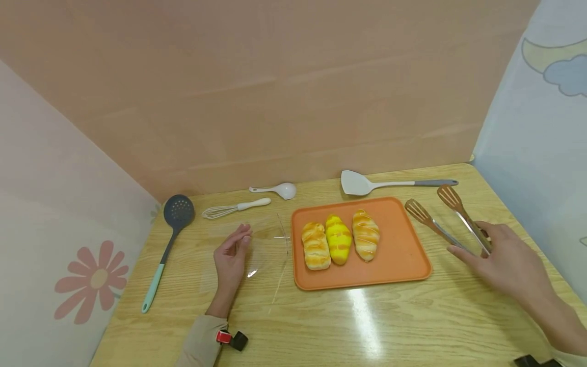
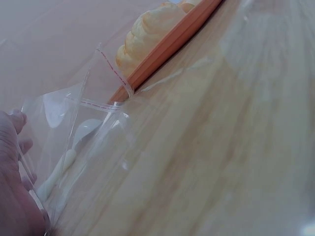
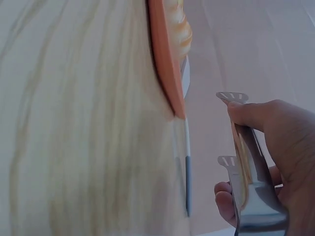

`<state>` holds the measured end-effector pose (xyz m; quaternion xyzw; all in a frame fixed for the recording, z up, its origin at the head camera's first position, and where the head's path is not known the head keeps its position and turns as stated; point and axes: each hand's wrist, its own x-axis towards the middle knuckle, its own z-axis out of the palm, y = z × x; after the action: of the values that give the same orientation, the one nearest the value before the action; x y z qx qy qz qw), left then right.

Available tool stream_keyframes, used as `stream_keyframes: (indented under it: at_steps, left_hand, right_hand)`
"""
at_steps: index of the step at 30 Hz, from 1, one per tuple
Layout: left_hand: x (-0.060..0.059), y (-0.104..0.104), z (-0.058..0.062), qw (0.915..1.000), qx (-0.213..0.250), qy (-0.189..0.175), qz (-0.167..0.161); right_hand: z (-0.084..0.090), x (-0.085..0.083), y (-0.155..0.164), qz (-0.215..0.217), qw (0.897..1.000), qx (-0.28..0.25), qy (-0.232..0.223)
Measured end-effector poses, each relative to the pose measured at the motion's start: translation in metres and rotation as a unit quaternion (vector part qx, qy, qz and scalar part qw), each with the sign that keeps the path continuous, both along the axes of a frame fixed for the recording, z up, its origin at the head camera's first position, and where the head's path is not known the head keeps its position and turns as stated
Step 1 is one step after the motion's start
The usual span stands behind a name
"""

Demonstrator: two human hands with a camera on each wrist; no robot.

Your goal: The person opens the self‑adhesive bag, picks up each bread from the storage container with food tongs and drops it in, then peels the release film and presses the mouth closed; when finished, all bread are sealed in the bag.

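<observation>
My right hand [image 1: 515, 255] grips a pair of metal tongs [image 1: 472, 229] with slotted brown tips, their two arms spread apart beside the orange tray. In the right wrist view the thumb presses one arm of the tongs [image 3: 256, 167] and the fingers lie on the other. On the left, my left hand [image 1: 231, 257] pinches the edge of a clear plastic bag [image 1: 268, 250], whose mouth gapes toward the tray in the left wrist view. Three bread pieces lie on the orange tray [image 1: 403, 255]: a rectangular loaf [image 1: 316, 247], a yellow bun [image 1: 338, 239] and a drizzled bun [image 1: 366, 235].
A skimmer [image 1: 179, 211] with a mint handle lies at the far left. Along the back are a whisk [image 1: 229, 210], a white ladle [image 1: 286, 191] and a white turner [image 1: 356, 183] with a grey handle. Upright panels enclose the table at the back and both sides.
</observation>
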<state>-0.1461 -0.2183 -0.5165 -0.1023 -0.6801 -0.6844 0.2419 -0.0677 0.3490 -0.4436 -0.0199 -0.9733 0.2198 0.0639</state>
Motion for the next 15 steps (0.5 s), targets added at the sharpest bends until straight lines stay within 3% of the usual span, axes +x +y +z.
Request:
stream_keyframes:
  at_steps: [8,15]
  left_hand:
    - [0.001,0.000,0.001,1.0000,0.003,0.004,-0.003]
    - [0.001,0.000,0.000,0.9999,0.008,0.011,-0.008]
  right_hand:
    - [0.008,0.009,-0.025,0.045,0.998,0.004,0.036]
    - [0.013,0.019,-0.049,0.082,0.996,0.019,0.015]
